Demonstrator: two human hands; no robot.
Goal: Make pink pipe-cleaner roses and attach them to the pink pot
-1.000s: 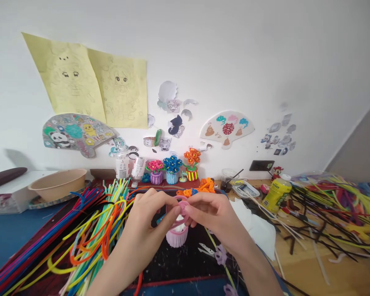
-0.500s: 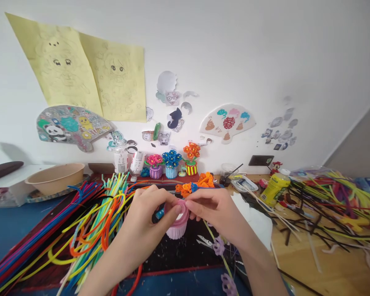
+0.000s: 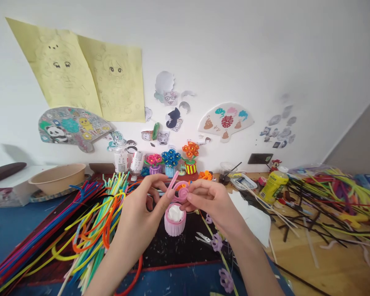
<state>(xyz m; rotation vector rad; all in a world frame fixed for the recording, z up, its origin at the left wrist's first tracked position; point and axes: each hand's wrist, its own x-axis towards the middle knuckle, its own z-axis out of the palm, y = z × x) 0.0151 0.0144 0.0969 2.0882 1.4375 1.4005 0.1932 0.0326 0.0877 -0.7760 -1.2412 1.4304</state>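
Observation:
Both of my hands hold a pink pipe cleaner (image 3: 182, 193) coiled into a flat spiral. My left hand (image 3: 152, 199) pinches its loose end, which sticks up between thumb and forefinger. The fingertips of my right hand (image 3: 203, 195) grip the coiled part. Just below stands a small pink pot (image 3: 174, 225) with ribbed sides and a thicker rim, upright on the black mat and stuffed with white material (image 3: 175, 213). Neither hand grips the pot. Right of it lies a pair of small scissors or pliers (image 3: 203, 237), partly visible, near a stem with purple flowers (image 3: 217, 242).
Bundles of coloured pipe cleaners (image 3: 92, 230) spread at left, with more heaped (image 3: 333, 197) at right. Three potted pipe-cleaner flowers, including a blue one (image 3: 171, 160), line the wall. A yellow bottle (image 3: 275, 185), white paper (image 3: 249, 218) and a beige bowl (image 3: 57, 179) stand or lie around.
The pink coil has come up off the pot's rim and is now partly unwound between my hands. The pot's white filling now shows.

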